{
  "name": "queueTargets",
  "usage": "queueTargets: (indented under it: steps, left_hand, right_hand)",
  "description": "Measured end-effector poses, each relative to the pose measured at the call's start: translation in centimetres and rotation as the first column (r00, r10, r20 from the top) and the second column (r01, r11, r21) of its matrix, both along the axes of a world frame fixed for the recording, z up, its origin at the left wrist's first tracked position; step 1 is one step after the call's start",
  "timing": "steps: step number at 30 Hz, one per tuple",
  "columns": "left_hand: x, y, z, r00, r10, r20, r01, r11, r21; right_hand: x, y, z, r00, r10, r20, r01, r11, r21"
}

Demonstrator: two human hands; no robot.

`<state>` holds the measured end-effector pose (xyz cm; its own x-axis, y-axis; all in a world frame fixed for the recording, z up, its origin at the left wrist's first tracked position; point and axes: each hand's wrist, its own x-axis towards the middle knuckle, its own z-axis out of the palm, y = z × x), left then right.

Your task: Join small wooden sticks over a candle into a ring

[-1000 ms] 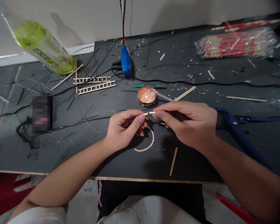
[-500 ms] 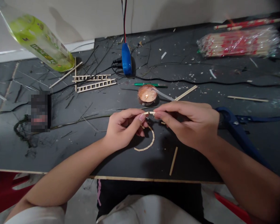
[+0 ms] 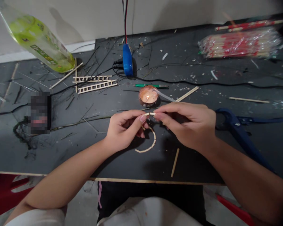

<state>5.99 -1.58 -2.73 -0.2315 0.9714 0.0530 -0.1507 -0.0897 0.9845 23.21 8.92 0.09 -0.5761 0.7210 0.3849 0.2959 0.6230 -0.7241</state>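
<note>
Between the thumb and fingers of my left hand [image 3: 124, 128] is one end of a curved chain of short wooden stick pieces [image 3: 154, 139]. The chain bends round below that hand like a hook, its free end lying toward the table's front. My right hand [image 3: 191, 124] pinches a short wooden stick piece [image 3: 152, 114], whose tip meets the chain's held end. Its other end is hidden by my fingertips. Just beyond both hands stands a small round bowl [image 3: 142, 102] with a bright spot inside, and a translucent whitish strip [image 3: 166, 96] runs from it toward my right hand.
Blue-handled cutters [image 3: 245, 141] lie right of my right hand. Loose sticks [image 3: 175, 162], ladder-like stick frames [image 3: 96, 87] and a green-handled tool [image 3: 141, 85] are scattered about. Farther back are a blue plug block [image 3: 127, 59], a cable, a bottle [image 3: 44, 45] and bagged sticks [image 3: 238, 44].
My right hand has shifted slightly left, and the gap between its stick piece and the chain's held end has narrowed. My left hand has hardly moved.
</note>
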Motion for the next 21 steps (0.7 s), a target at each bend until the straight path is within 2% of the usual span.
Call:
queueTargets:
  steps: [7,14,21]
  left_hand:
    - [-0.15,0.1,-0.08,1.0,-0.002,-0.027,0.003,1.0,0.015]
    - [-0.32,0.11,-0.05,0.995,-0.002,-0.098,0.002,1.0,0.006]
    - [-0.39,-0.05,-0.15,0.995,-0.007,-0.1,0.008,1.0,0.012]
  right_hand:
    - [-0.12,-0.11,0.1,1.0,-0.02,-0.002,0.02,1.0,-0.009]
    - [0.11,-0.02,0.14,1.0,0.019,-0.024,-0.018,0.999,0.029]
    - [0.04,-0.09,0.08,0.999,0.025,-0.036,-0.025,1.0,0.007]
